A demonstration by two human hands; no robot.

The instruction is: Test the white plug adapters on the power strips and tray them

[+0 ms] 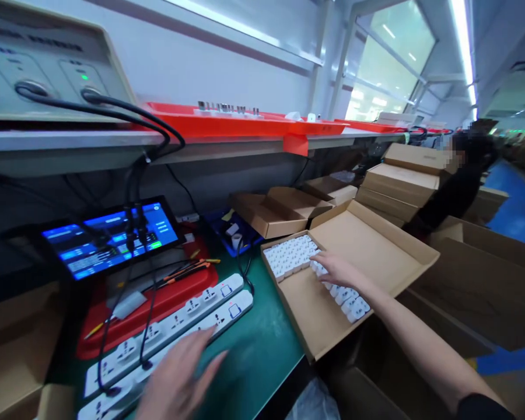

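White plastic adapters (347,300), right hand (339,271) flat on them, left hand (179,379) spread open

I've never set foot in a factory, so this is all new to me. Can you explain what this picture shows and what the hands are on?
This single picture comes from a camera worn on a person's head, looking forward and down at their own hands. The right hand rests its fingertips on rows of small white plastic pieces in an open cardboard box. The left hand is open over two white power strips on a green bench mat; neither hand visibly holds anything. Behind them are a glowing blue touchscreen and a pale electronic instrument with black cables. Farther right, a co-worker stands beyond stacked flat cardboard boxes.
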